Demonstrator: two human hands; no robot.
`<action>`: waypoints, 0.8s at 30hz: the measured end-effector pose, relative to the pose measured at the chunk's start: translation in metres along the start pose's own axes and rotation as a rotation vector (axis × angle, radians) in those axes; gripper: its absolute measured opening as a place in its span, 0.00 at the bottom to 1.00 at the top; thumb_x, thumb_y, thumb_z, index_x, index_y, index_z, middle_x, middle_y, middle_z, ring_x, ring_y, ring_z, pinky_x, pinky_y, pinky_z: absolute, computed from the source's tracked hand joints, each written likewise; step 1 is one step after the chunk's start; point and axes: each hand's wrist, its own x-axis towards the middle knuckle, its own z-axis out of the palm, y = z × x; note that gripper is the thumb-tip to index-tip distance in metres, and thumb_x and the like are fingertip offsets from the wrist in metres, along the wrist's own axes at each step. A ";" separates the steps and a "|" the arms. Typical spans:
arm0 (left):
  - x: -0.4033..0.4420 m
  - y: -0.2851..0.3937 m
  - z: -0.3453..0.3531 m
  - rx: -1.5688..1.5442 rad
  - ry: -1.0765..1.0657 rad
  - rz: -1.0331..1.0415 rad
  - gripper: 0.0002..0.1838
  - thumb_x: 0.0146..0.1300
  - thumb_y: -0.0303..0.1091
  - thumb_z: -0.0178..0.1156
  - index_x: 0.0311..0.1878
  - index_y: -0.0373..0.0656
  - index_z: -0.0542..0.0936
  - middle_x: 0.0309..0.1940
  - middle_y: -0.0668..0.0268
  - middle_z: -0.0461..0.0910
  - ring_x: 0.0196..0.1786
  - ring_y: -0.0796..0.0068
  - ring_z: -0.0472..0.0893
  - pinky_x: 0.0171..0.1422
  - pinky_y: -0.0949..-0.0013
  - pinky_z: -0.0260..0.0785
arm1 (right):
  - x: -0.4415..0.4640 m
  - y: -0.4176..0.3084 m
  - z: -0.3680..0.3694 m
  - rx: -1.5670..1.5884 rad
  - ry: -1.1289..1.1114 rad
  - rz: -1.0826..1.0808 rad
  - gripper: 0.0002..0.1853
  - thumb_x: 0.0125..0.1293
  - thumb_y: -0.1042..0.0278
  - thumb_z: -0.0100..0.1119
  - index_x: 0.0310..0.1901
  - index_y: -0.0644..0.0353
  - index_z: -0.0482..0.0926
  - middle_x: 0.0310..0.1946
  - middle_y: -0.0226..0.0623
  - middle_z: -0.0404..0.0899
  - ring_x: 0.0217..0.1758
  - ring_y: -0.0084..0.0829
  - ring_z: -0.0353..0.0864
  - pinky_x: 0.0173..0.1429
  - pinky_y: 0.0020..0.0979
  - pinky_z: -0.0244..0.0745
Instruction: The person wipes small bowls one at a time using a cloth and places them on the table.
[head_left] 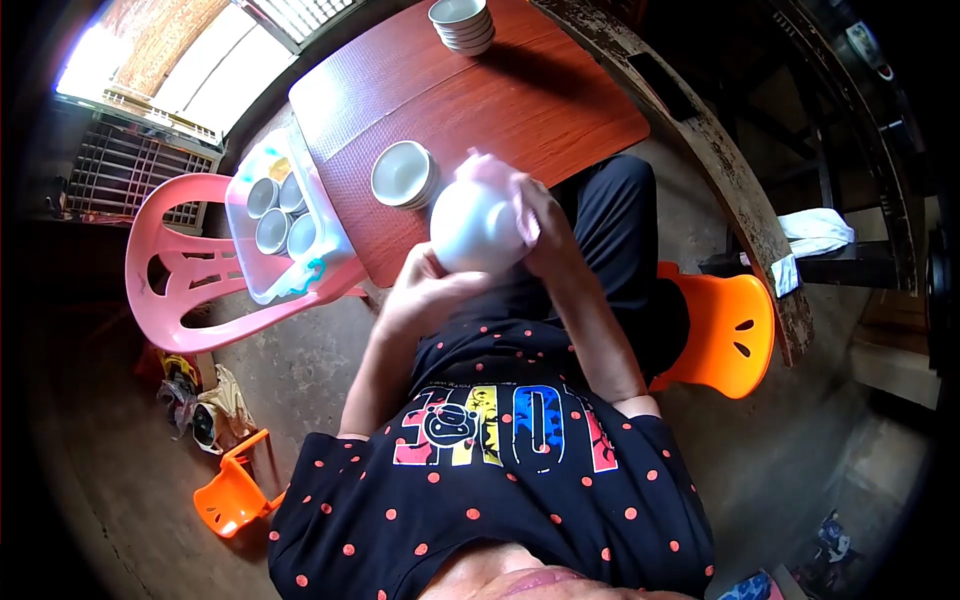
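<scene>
A white bowl point(466, 228) is held between my two hands above the table's near edge, its rounded underside showing. My left hand point(428, 285) grips it from the lower left, fingers partly hidden behind it. On the other side, my right hand point(545, 225) presses a pink cloth point(522, 205) against the bowl. The cloth also sticks up past the bowl's far rim. Just left of the held bowl, a short stack of white bowls point(402, 175) stands on the red-brown table point(470, 120).
Another bowl stack point(464, 28) stands at the table's far edge. On a pink chair point(150, 270) at the left sits a clear plastic bin point(335, 240) with several bowls inside. Orange chairs point(725, 330) point(228, 500) are at right and lower left. A worn wooden beam point(720, 170) runs along the right.
</scene>
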 end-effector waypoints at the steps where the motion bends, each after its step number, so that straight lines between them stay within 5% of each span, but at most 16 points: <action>1: 0.003 0.003 -0.007 -0.213 -0.056 -0.053 0.22 0.53 0.28 0.67 0.51 0.32 0.76 0.44 0.61 0.80 0.47 0.74 0.79 0.58 0.65 0.70 | 0.009 0.001 -0.004 0.214 -0.198 0.153 0.17 0.69 0.63 0.45 0.51 0.65 0.76 0.46 0.45 0.79 0.50 0.33 0.79 0.56 0.35 0.73; 2: 0.005 0.005 -0.013 -0.424 -0.111 -0.103 0.23 0.53 0.30 0.67 0.52 0.32 0.75 0.45 0.59 0.80 0.48 0.71 0.80 0.59 0.63 0.70 | 0.014 -0.029 -0.005 0.223 -0.281 0.374 0.16 0.68 0.66 0.46 0.52 0.65 0.75 0.46 0.48 0.79 0.51 0.35 0.79 0.57 0.35 0.72; 4: 0.005 -0.008 -0.024 -0.639 -0.065 -0.074 0.24 0.55 0.31 0.66 0.55 0.35 0.73 0.48 0.58 0.79 0.53 0.65 0.78 0.63 0.58 0.68 | 0.011 -0.001 0.005 -0.409 -0.056 -0.414 0.19 0.68 0.63 0.47 0.54 0.68 0.72 0.46 0.51 0.78 0.52 0.41 0.79 0.60 0.34 0.69; 6: 0.006 -0.017 -0.023 -0.901 0.016 -0.041 0.25 0.56 0.30 0.65 0.57 0.36 0.72 0.51 0.58 0.78 0.56 0.64 0.76 0.65 0.56 0.66 | -0.002 -0.004 0.013 -0.163 0.059 -0.097 0.21 0.67 0.62 0.50 0.56 0.68 0.69 0.49 0.53 0.75 0.54 0.45 0.76 0.62 0.36 0.66; 8: 0.008 -0.022 -0.025 -1.183 0.109 -0.003 0.25 0.62 0.31 0.59 0.62 0.39 0.66 0.57 0.57 0.73 0.59 0.61 0.73 0.67 0.54 0.64 | -0.016 -0.006 0.035 -0.206 0.201 -0.036 0.25 0.67 0.60 0.53 0.59 0.67 0.65 0.56 0.55 0.69 0.62 0.50 0.69 0.68 0.43 0.59; 10: 0.012 -0.024 -0.026 -1.097 0.044 0.034 0.24 0.64 0.32 0.58 0.62 0.40 0.66 0.58 0.56 0.73 0.60 0.62 0.72 0.65 0.55 0.65 | -0.024 0.006 0.057 -0.517 0.374 -0.384 0.25 0.66 0.61 0.55 0.59 0.68 0.65 0.60 0.55 0.65 0.65 0.51 0.65 0.69 0.47 0.55; 11: 0.014 -0.022 -0.025 -1.082 0.033 0.056 0.24 0.65 0.33 0.56 0.63 0.41 0.66 0.57 0.58 0.73 0.60 0.63 0.72 0.64 0.57 0.67 | -0.027 0.007 0.057 -0.659 0.286 -0.466 0.23 0.66 0.67 0.55 0.59 0.67 0.65 0.61 0.55 0.63 0.67 0.54 0.61 0.70 0.48 0.54; 14: 0.017 -0.018 -0.029 -0.833 0.186 0.179 0.23 0.64 0.31 0.57 0.62 0.40 0.67 0.54 0.58 0.74 0.59 0.64 0.72 0.63 0.59 0.67 | -0.023 0.007 0.036 -0.858 0.014 -0.447 0.19 0.65 0.71 0.56 0.56 0.67 0.69 0.62 0.55 0.63 0.68 0.54 0.58 0.70 0.48 0.54; 16: 0.016 -0.015 -0.025 -0.657 0.153 0.260 0.24 0.63 0.29 0.57 0.61 0.35 0.65 0.53 0.57 0.74 0.57 0.66 0.74 0.62 0.63 0.68 | -0.014 0.007 0.039 -0.573 0.202 -0.310 0.13 0.63 0.72 0.58 0.48 0.69 0.77 0.58 0.50 0.67 0.66 0.48 0.63 0.70 0.47 0.51; 18: 0.013 -0.015 -0.024 -0.525 0.152 0.291 0.25 0.62 0.28 0.58 0.60 0.32 0.65 0.53 0.56 0.74 0.55 0.67 0.75 0.61 0.64 0.68 | -0.013 -0.002 0.036 -0.795 0.116 -0.320 0.13 0.64 0.72 0.58 0.47 0.68 0.78 0.57 0.49 0.67 0.65 0.47 0.63 0.69 0.47 0.51; 24: 0.008 -0.011 -0.040 -0.573 0.073 0.200 0.28 0.59 0.30 0.59 0.61 0.30 0.64 0.53 0.55 0.74 0.55 0.65 0.76 0.62 0.60 0.69 | -0.023 0.006 0.025 -0.517 0.003 -0.169 0.11 0.61 0.71 0.61 0.45 0.63 0.81 0.55 0.46 0.66 0.61 0.44 0.63 0.66 0.45 0.56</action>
